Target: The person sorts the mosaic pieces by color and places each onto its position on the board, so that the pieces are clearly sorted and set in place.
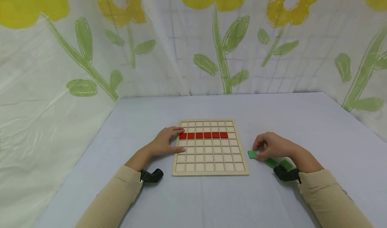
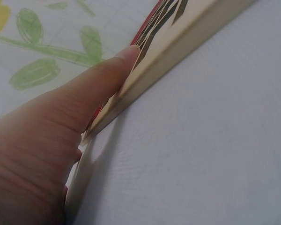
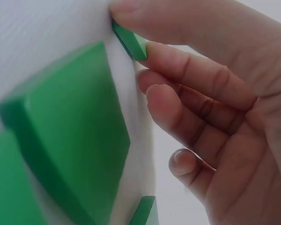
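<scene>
Closest to me are two tan sleeves (image 1: 109,201) coming in from about 7 and 5 o'clock, with a black gadget (image 1: 151,176) on each wrist. Just beyond, some loose green tiles (image 1: 286,164) sit on the desk (image 1: 169,208) under the right wrist, turned so their sides run kinda 10 to 4.

The right hand (image 1: 276,144) has its grip nearly closed, thumb and a finger pinching one green tile (image 1: 251,154). That one's just off the board's 3 o'clock edge. Looks squarish, so I can't pick a long axis, but one side faces 9 o'clock. Can't tell if it's lifted.

Left hand (image 1: 164,142): grip spread wide, thumb and fingers resting on the board's 9 o'clock edge rather than wrapped round it. The wooden grid board (image 1: 208,174) has its sides running roughly 6 to 12, and six red tiles (image 1: 199,135) make a line running 9 to 3, nearer the far edge. Behind everything hangs a flowery cloth (image 1: 169,70).
</scene>
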`<state>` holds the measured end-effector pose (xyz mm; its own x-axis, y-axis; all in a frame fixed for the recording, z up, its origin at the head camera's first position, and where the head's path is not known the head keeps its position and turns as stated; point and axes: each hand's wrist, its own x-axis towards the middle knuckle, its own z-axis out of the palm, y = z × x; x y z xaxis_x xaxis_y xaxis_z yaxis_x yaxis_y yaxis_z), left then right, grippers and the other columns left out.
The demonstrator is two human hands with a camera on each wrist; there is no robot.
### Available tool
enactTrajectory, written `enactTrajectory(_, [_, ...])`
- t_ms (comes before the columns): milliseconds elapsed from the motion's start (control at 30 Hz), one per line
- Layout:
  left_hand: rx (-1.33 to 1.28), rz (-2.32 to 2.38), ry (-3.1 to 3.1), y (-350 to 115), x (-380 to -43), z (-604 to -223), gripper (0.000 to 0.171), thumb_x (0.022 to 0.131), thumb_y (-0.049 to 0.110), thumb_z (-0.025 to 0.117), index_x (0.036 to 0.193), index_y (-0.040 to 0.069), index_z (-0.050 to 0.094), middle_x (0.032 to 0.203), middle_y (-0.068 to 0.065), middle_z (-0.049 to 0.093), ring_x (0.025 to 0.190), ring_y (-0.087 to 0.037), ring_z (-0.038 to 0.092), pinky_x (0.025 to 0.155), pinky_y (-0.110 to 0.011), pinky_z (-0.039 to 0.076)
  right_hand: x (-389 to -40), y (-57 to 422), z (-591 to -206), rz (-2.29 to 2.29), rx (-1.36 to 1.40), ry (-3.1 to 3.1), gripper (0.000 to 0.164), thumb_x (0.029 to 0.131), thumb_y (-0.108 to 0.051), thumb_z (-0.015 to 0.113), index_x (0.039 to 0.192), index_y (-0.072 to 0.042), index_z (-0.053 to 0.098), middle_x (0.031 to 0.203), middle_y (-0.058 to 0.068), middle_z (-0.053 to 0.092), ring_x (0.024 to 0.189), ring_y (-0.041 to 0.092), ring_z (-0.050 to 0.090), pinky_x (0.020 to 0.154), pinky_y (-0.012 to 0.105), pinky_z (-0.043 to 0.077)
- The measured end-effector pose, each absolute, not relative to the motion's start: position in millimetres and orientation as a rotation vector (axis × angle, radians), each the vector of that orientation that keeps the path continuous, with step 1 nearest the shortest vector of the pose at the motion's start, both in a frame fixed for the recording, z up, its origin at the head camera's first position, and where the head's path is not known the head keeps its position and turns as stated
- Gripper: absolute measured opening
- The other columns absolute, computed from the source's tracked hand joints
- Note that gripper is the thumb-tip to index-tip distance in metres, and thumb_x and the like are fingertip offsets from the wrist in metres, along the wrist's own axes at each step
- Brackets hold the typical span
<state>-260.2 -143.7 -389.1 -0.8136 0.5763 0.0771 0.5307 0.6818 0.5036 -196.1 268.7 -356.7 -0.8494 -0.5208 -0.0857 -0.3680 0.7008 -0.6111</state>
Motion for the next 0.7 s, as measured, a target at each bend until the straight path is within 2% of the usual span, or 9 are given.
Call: enactTrajectory(700, [0.912,0.812,2.792,-145.1,-258.9,-388.5,0.077,0.077,0.045,0.072,0.141,0.013,0.042,0.148,-0.008,0.036,0.141,-0.030,0.024,0.116,-0.052,0.010,-196.0,267.0,-354.1,-0.944,-0.659,2.651,0.019,0.075,-0.012,0.074,0.088,-0.003,0.065,0.072,-0.001,0.061,0.061,0.004,0.053,0.054,0.022,0.048])
